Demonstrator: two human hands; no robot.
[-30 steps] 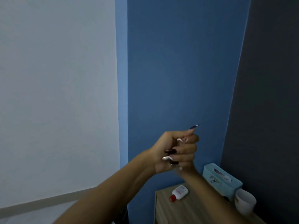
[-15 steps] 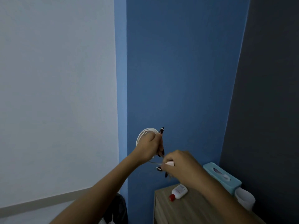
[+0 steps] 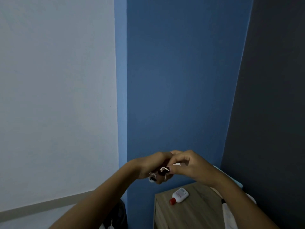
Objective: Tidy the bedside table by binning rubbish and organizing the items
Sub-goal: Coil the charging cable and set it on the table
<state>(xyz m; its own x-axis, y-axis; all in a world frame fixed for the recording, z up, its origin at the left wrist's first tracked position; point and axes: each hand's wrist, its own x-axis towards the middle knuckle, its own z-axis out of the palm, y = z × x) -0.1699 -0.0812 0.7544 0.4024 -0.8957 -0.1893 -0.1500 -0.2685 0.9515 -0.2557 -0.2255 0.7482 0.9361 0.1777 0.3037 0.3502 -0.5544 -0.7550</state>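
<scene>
Where coil showed, hands [image 3: 166,167] now clasped.

Both forearms are bare, with no sleeves, watch or bracelets showing. The left hand [image 3: 148,167] has long dark nails with white tips; the right hand [image 3: 189,166] wears no rings.

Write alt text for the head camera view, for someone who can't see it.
Two bare hands, left hand and right hand, meet in front of a blue wall, working a thin white cable between the fingers. Below, a small white bottle with a red cap lies on a wooden bedside table.
</scene>
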